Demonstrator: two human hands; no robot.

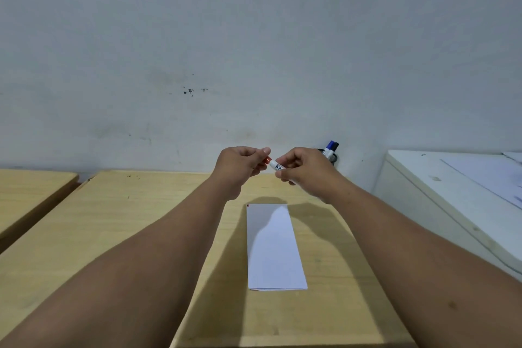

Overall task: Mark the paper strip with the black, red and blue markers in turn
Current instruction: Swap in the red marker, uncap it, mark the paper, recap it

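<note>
A white paper strip [273, 246] lies lengthwise on the wooden desk [113, 234], with small red marks at its far left corner. Above its far end, both hands meet in the air. My right hand [303, 168] grips the white barrel of the red marker [277, 166]. My left hand [243, 164] pinches the marker's red cap [265, 160] at the barrel's left end. Whether the cap is fully seated I cannot tell. Behind my right hand, a blue-capped marker [329, 147] and a black-capped marker [335, 147] stand in a dark holder [333, 159] against the wall.
A grey wall rises right behind the desk. A white cabinet [452, 192] with paper sheets on top stands to the right of the desk. A second wooden desk [28, 189] sits at the left, across a narrow gap.
</note>
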